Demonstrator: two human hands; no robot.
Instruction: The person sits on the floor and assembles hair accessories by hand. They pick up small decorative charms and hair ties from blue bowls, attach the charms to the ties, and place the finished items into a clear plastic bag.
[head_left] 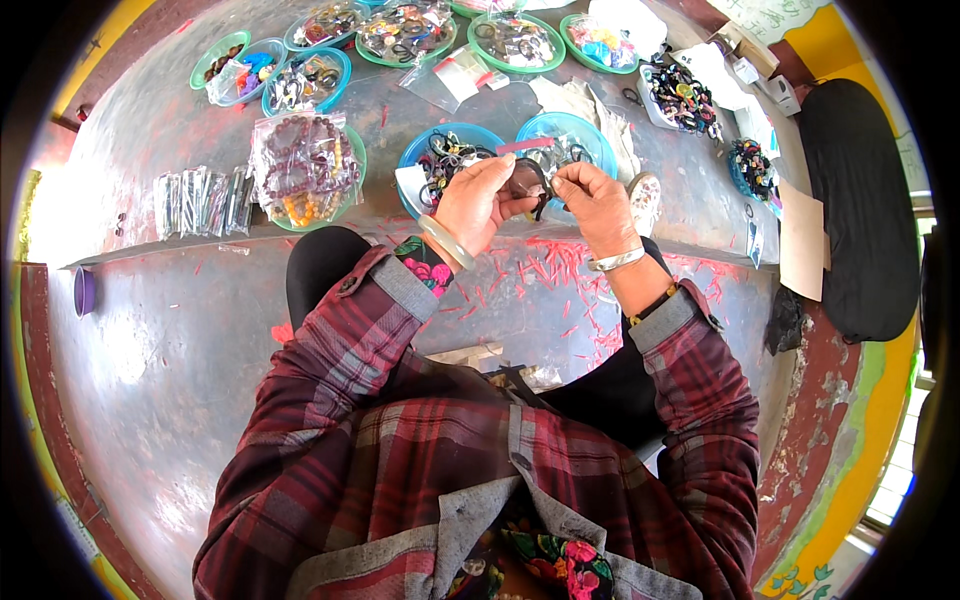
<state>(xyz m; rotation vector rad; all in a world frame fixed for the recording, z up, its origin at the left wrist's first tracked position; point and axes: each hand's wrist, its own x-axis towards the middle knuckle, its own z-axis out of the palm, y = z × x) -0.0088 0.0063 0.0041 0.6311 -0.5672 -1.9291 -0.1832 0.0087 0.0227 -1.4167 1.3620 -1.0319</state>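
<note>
- Across the grey platform [210,130], baskets of small goods stood in loose rows.
- At upper right, a painted wall [775,12] bore dark marks like handwriting, too small to make out.
- Below that wall stretched a long black object [850,210], with a sheet of cardboard [803,240] beside it.
- To the left, a green basket [358,195] held bagged beads [298,165], near a row of slim clear packets [205,203].
- Just beyond the hands sat two blue baskets [462,127] of mostly dark items.
- The left hand [470,205] grasped a small dark item [527,180] between thumb and fingers, before the baskets; the right hand [603,210] pinched its right edge.
- Below the hands, thin red scraps [535,270] littered the grey floor.
</note>
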